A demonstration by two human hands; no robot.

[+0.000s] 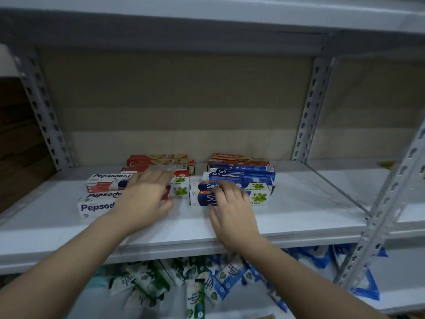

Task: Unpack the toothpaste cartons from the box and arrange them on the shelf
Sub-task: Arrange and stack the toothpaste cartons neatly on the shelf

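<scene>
At the middle of the frame both hands rest flat with fingers spread, the left hand (143,194) on the white cartons (99,204) and the right hand (230,203) on the blue cartons (232,178), seemingly squaring them into rows on the shelf (299,215).

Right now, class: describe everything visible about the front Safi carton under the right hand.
The front Safi carton is a long cardboard box, white at its left end, with a dark blue panel bearing white lettering and green mint leaves towards its right end. It lies flat, lengthwise across the grey shelf, foremost in the right-hand group. The right hand rests its fingers on top, hiding part of the name. Another Safi carton sits directly behind it.
</scene>
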